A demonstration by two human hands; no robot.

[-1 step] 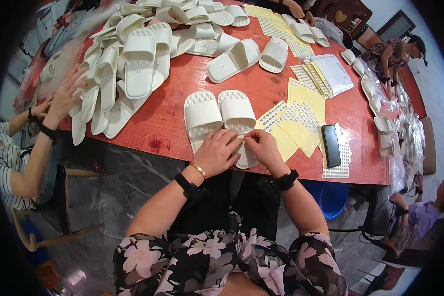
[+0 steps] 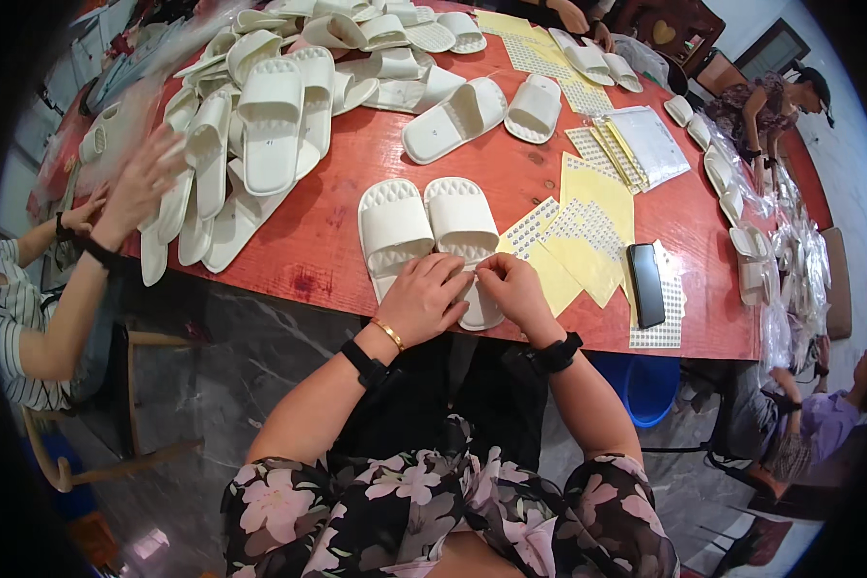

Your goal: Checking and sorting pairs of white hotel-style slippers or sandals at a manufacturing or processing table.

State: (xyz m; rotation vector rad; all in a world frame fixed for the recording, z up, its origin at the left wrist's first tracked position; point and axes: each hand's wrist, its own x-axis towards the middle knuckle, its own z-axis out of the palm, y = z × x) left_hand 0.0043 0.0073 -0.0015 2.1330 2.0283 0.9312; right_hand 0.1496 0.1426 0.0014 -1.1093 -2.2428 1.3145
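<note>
A pair of white slippers [image 2: 424, 226] lies side by side on the red table [image 2: 328, 250], toes pointing away from me. Both of my hands meet at the heel ends by the table's near edge. My left hand [image 2: 422, 301] covers the left slipper's heel, and its fingers close on the heel of the right slipper. My right hand [image 2: 512, 289] pinches that same heel from the right with its fingertips together. What lies under the fingertips is hidden. I wear a black band on each wrist.
Yellow sheets of small stickers [image 2: 588, 241] and a black phone [image 2: 645, 284] lie right of the pair. A heap of white slippers [image 2: 260, 125] fills the far left, where another person's hand [image 2: 140, 183] reaches in. Other people work along the right edge. A blue bin [image 2: 650, 385] stands under the table.
</note>
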